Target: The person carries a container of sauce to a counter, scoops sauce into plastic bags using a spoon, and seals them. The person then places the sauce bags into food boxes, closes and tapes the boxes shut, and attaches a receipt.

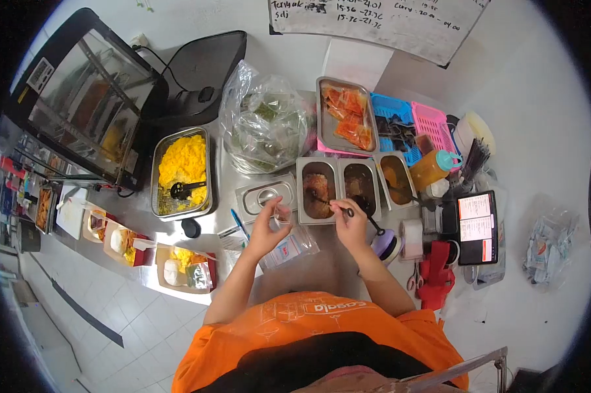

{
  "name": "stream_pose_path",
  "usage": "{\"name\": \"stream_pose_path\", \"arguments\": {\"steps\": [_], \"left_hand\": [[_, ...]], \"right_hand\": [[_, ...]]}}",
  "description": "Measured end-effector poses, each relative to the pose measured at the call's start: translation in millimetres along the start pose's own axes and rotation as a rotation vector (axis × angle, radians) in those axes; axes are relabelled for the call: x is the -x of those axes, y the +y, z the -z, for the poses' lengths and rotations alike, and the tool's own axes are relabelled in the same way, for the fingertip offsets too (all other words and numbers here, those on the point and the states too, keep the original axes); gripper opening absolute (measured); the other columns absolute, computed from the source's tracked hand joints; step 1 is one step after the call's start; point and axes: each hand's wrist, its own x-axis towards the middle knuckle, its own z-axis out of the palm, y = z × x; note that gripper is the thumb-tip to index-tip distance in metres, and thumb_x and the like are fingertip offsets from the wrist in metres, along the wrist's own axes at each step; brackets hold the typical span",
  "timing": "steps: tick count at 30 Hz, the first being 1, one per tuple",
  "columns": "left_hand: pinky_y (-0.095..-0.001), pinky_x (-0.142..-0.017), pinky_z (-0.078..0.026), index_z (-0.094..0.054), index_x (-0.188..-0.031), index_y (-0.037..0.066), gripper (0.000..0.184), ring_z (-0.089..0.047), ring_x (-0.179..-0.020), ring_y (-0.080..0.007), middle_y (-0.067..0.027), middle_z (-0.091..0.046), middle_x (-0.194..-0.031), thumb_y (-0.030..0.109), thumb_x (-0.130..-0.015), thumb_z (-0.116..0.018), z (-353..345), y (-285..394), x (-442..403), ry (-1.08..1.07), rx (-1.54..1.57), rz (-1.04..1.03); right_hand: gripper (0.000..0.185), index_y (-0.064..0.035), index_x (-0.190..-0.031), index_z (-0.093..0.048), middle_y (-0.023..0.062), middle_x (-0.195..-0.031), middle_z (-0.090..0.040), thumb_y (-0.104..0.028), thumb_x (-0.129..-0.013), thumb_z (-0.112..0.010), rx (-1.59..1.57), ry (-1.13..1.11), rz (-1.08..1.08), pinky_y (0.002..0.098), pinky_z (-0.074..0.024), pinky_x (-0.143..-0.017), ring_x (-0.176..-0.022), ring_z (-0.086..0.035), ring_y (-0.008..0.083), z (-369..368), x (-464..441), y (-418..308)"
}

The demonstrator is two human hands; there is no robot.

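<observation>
My left hand [264,237] is closed around a small clear plastic cup [282,213], above the front of a lidded metal container [248,198]. My right hand [352,230] grips the handle of a dark spoon [322,200], whose end dips into a metal pan of reddish, chunky sauce [317,185]. Beside it, a pan of dark brown sauce [360,182] holds a black ladle [373,223] with its handle toward me. Farther right stands a pan of orange-brown sauce [394,171]. A clear plastic packet [287,250] lies below my left hand.
Scrambled egg fills a metal tray [209,190] at left. Several food boxes [163,280] line the table's left edge. Behind are a bag of greens [263,124] and a tray of red packets [372,141]. A sauce bottle [430,170], tablet [477,229] and red tape dispenser [434,278] stand right.
</observation>
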Motion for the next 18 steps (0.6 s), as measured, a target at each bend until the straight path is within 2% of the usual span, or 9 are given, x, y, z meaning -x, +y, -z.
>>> {"name": "stream_pose_path", "arguments": {"steps": [3,6,7,10,11,18], "left_hand": [[-0.0307,-0.092,-0.041,-0.040,-0.131,0.002,0.069,-0.055,-0.099,-0.0190,-0.0093,-0.058,-0.105,0.004,-0.069,-0.069,-7,2,0,-0.011,-0.077,-0.054],[-0.0313,-0.094,-0.039,-0.039,-0.132,0.001,0.070,-0.055,-0.104,-0.0201,-0.0108,-0.058,-0.111,0.006,-0.069,-0.069,-12,-2,0,-0.049,0.009,-0.008],[-0.0314,-0.094,-0.039,-0.038,-0.132,0.001,0.070,-0.055,-0.105,-0.0203,-0.0113,-0.058,-0.113,0.006,-0.070,-0.069,-13,-4,2,-0.057,0.000,-0.009],[-0.0319,-0.095,-0.039,-0.038,-0.133,0.000,0.071,-0.054,-0.107,-0.0211,-0.0127,-0.057,-0.116,0.007,-0.070,-0.069,-12,1,4,-0.070,-0.023,-0.010],[-0.0320,-0.095,-0.039,-0.038,-0.133,0.000,0.071,-0.054,-0.107,-0.0214,-0.0131,-0.057,-0.116,0.007,-0.070,-0.070,-12,0,4,-0.068,-0.026,-0.013],[-0.0326,-0.096,-0.039,-0.037,-0.132,-0.001,0.071,-0.053,-0.112,-0.0235,-0.0156,-0.056,-0.119,0.008,-0.070,-0.069,-19,-10,6,-0.074,0.016,0.029]], "right_hand": [[0.008,0.0020,-0.087,-0.062,0.0141,-0.087,-0.064,-0.005,-0.085,-0.058,-0.011,-0.039,0.037,0.0307,-0.0491,-0.074,-0.082,-0.063,0.0265,-2,1,2],[0.012,0.0028,-0.089,-0.061,0.0127,-0.086,-0.065,-0.008,-0.088,-0.056,0.012,-0.019,-0.047,0.0293,-0.0496,-0.072,-0.083,-0.065,0.0244,1,8,-2],[0.018,0.0033,-0.091,-0.060,0.0106,-0.084,-0.065,-0.013,-0.092,-0.053,-0.202,0.050,-0.191,0.0277,-0.0501,-0.070,-0.081,-0.066,0.0209,-1,10,-3],[0.020,0.0048,-0.093,-0.059,0.0102,-0.084,-0.064,-0.014,-0.094,-0.051,-0.256,0.159,-0.272,0.0258,-0.0508,-0.069,-0.079,-0.067,0.0186,4,13,9],[0.018,0.0060,-0.093,-0.058,0.0119,-0.085,-0.064,-0.010,-0.093,-0.052,-0.255,0.194,-0.273,0.0253,-0.0511,-0.070,-0.076,-0.067,0.0198,5,12,7],[0.013,0.0068,-0.094,-0.057,0.0130,-0.092,-0.061,-0.004,-0.091,-0.052,-0.272,0.105,-0.078,0.0279,-0.0530,-0.074,-0.081,-0.066,0.0209,-3,19,-1]]}}
